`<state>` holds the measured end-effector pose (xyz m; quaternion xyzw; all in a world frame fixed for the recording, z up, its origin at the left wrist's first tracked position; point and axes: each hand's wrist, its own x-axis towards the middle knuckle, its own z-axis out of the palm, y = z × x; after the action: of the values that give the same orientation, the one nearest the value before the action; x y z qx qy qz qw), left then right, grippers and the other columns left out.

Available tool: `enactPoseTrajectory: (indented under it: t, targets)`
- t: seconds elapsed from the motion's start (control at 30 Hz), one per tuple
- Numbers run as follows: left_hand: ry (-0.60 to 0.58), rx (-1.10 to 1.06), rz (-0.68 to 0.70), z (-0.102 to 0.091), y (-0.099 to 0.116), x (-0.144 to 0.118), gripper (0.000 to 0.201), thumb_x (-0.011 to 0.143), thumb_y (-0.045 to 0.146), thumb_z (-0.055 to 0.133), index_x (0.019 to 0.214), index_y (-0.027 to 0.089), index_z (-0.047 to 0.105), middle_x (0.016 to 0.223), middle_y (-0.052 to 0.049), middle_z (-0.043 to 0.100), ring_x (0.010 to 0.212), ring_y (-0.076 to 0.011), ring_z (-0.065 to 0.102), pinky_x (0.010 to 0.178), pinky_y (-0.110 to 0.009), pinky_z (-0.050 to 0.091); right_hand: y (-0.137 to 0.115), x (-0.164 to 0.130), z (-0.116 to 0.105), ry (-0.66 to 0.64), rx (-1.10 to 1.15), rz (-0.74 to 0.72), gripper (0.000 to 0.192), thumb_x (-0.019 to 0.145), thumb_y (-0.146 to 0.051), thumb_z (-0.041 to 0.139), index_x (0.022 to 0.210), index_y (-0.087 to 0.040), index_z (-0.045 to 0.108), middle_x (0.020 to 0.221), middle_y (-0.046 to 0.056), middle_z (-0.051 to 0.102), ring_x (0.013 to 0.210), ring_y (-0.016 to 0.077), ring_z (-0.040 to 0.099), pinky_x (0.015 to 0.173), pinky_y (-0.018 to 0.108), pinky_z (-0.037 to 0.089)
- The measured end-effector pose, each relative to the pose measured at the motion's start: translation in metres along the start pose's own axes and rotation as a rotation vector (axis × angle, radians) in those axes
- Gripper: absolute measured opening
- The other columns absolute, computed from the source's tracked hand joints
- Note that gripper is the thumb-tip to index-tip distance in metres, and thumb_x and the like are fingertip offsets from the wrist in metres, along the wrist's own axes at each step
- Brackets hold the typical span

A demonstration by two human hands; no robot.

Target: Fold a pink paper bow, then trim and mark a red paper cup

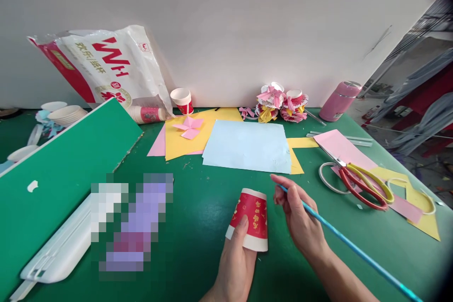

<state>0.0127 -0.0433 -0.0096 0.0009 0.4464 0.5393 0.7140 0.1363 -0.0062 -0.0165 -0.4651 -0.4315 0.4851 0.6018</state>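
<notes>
Red and white paper makes up the cup (255,214) that your left hand (236,257) holds, low in the middle, just above the green counter (194,236). Your thumb presses on the side of the cup, and your other left fingers are hidden under or inside it, so I can't tell which. The wide end of the cup points toward you, and the thin end points away.

Your right hand (299,212) is near the cup but does not touch it. Its thumb and fingers pinch a long, shiny blue stick (354,245) close to its tip. The rest of the stick slants down over your right arm.

Past your hands, a light blue sheet (247,146) lies flat, partly on top of a yellow sheet (177,144). Little pink paper pieces (191,127) sit on the yellow one. To the right, scissors (366,188) with red and yellow handles lie near a pink sheet (348,146). By the wall you can see frilly cups with bows (272,99) and a pink bottle (339,101). On your left, a green board (85,146) leans up, and a big plastic bag (106,66) stands behind it.
</notes>
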Motion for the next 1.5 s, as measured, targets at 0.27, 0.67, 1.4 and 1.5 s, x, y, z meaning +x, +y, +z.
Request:
enactPoseTrajectory:
  t: [0.27, 0.67, 1.4, 1.5]
  targets:
    - [-0.104, -0.005, -0.036, 0.002, 0.0, 0.004, 0.038, 0.081, 0.031, 0.059, 0.117, 0.017, 0.056, 0.111, -0.009, 0.065, 0.11, -0.0238, 0.055, 0.093, -0.035, 0.043, -0.011, -0.006, 0.008, -0.113, -0.018, 0.093, 0.017, 0.085, -0.035, 0.057, 0.085, -0.024, 0.07, 0.059, -0.004, 0.045, 0.055, 0.0093, 0.038, 0.052, 0.02, 0.033]
    - [-0.196, 0.007, -0.05, 0.003, -0.001, 0.003, 0.036, 0.084, 0.03, 0.056, 0.117, 0.017, 0.057, 0.109, -0.007, 0.067, 0.118, -0.0254, 0.048, 0.102, -0.038, 0.034, -0.001, -0.009, 0.016, -0.035, -0.081, 0.155, 0.022, 0.085, -0.039, 0.057, 0.079, -0.018, 0.057, 0.06, -0.003, 0.053, 0.053, 0.008, 0.045, 0.048, 0.018, 0.035]
    - [-0.188, 0.013, -0.045, 0.001, -0.003, 0.004, 0.027, 0.079, 0.03, 0.062, 0.105, 0.022, 0.067, 0.103, -0.003, 0.07, 0.113, -0.0237, 0.053, 0.101, -0.035, 0.036, 0.004, -0.01, 0.014, -0.116, -0.364, -0.016, 0.019, 0.088, -0.034, 0.049, 0.076, -0.019, 0.051, 0.061, -0.002, 0.048, 0.054, 0.0116, 0.043, 0.045, 0.021, 0.034]
    - [-0.173, 0.011, -0.054, 0.0, -0.004, 0.004, 0.025, 0.08, 0.029, 0.06, 0.104, 0.023, 0.067, 0.105, -0.004, 0.069, 0.11, -0.0248, 0.055, 0.1, -0.037, 0.038, 0.003, -0.011, 0.013, -0.127, -0.398, -0.022, 0.018, 0.088, -0.033, 0.049, 0.076, -0.019, 0.052, 0.062, -0.001, 0.049, 0.055, 0.0124, 0.045, 0.045, 0.022, 0.034]
